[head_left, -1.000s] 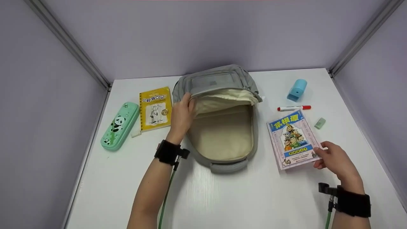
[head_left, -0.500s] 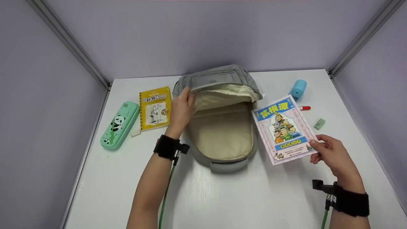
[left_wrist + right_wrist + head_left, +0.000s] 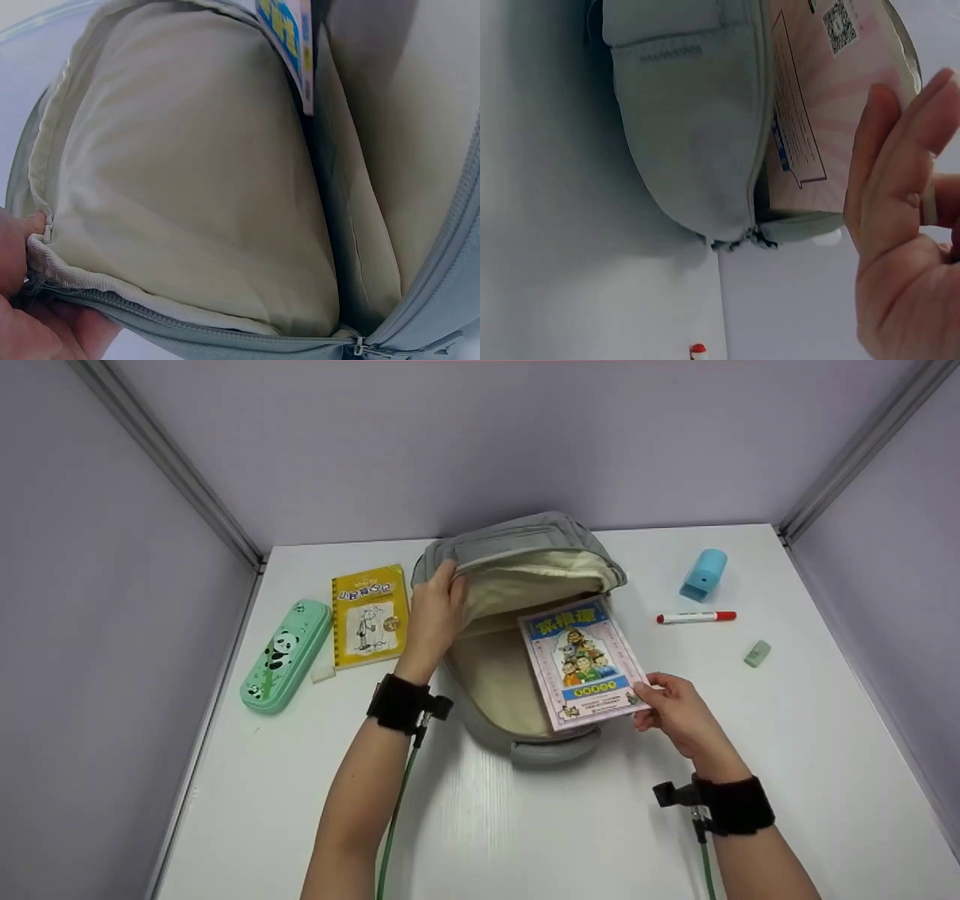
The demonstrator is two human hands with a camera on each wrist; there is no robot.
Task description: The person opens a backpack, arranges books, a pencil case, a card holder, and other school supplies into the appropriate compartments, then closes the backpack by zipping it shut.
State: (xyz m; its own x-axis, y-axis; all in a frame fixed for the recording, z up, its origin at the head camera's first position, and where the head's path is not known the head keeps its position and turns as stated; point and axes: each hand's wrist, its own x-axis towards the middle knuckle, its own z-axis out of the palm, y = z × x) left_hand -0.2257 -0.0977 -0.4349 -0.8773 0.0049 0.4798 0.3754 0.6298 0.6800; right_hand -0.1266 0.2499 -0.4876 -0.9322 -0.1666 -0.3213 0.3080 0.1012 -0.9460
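A grey backpack (image 3: 480, 720) lies on the table with its main compartment unzipped and its beige lining showing. My left hand (image 3: 436, 611) pinches the edge of the raised front flap, holding it up; the left wrist view shows the thumb (image 3: 34, 223) on the lining's rim. In my right hand (image 3: 679, 716) is a pink comic-style book (image 3: 581, 664), gripped by its lower right corner. The book hangs tilted over the compartment, its top end under the flap. From the right wrist, the back cover (image 3: 825, 112) of the book shows beside the bag's zipped edge.
Left of the bag are a yellow book (image 3: 369, 615), a green panda pencil case (image 3: 285, 656) and a small white eraser (image 3: 322, 673). To the right lie a blue pencil sharpener (image 3: 703, 575), a red-and-white marker (image 3: 696, 617) and a green eraser (image 3: 757, 653). Walls border the table.
My right hand has lifted the pink book off the table and carried it left over the backpack's compartment, uncovering the marker. The left hand has raised the flap slightly.
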